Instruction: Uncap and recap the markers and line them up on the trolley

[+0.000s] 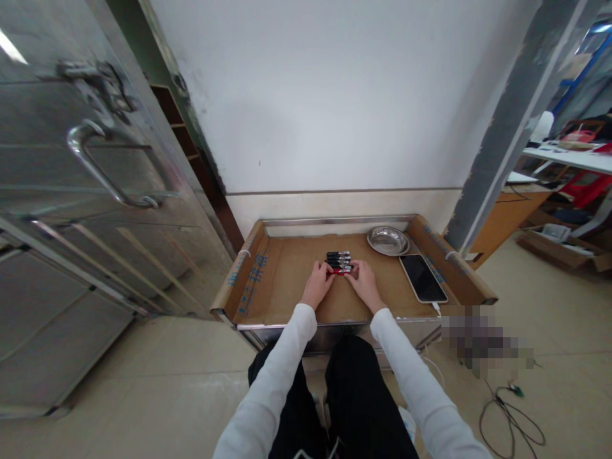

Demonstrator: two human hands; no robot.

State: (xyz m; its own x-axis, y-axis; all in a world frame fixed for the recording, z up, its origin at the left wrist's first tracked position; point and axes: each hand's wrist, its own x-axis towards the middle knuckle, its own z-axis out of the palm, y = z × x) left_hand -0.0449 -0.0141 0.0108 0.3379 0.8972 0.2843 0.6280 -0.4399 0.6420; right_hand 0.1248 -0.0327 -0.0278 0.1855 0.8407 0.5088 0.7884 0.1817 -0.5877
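Note:
Several black pens (pixel 338 257) lie side by side in a neat stack of rows on the brown cardboard surface (pixel 287 280). Along the near side of this row is a red pen (pixel 341 271), parallel to the black ones. My left hand (pixel 317 284) pinches its left end, while the fingers of my right hand (pixel 364 285) close on its right end. Both hands rest low over the cardboard, and the fingertips hide the red pen's ends. Whether these are pens or slim markers is hard to make out at this size.
A round metal dish (pixel 388 241) stands at the back right of the table. In front of it lies a phone (pixel 423 278) with a white cable plugged in. Raised cardboard edges (pixel 248 268) border the sides. A metal door (pixel 109 166) is at the left.

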